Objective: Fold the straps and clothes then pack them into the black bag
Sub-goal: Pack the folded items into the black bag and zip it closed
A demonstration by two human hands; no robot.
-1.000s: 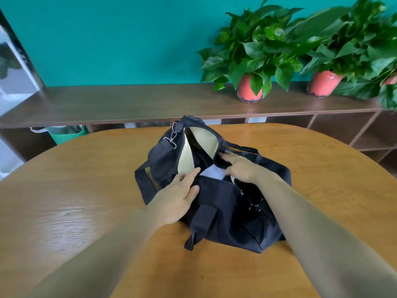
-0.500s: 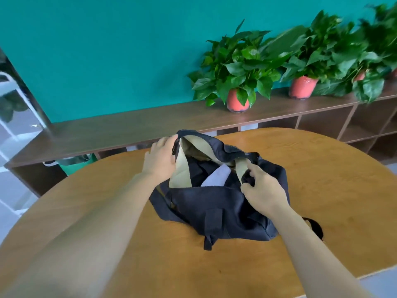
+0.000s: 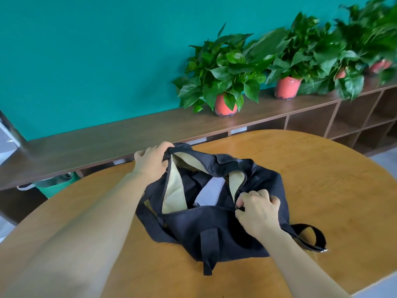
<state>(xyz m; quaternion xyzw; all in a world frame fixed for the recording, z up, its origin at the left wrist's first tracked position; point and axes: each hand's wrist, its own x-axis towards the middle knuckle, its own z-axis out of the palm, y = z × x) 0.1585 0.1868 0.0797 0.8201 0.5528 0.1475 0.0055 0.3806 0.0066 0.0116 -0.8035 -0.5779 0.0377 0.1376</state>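
Note:
The black bag [image 3: 210, 231] lies on the round wooden table [image 3: 311, 181], its mouth gaping and its beige lining showing. Inside I see folded white cloth [image 3: 209, 191] among dark fabric. My left hand [image 3: 151, 162] grips the bag's far left end. At the right end of the opening, my right hand [image 3: 256, 209] pinches the zipper. A black strap [image 3: 309, 237] with a metal clip trails out from under the bag on the right, and a short handle loop hangs over the bag's front.
A long dark wooden shelf unit [image 3: 150, 130] runs behind the table, against a teal wall. Potted green plants [image 3: 225, 82] in red pots stand on it. A green bin [image 3: 55, 183] sits on the floor at the left. The table's edge is close at the lower right.
My left hand went from the bag's near rim to its far left end and took hold there. My right hand came to the zipper's right end. The view tilted and swung left.

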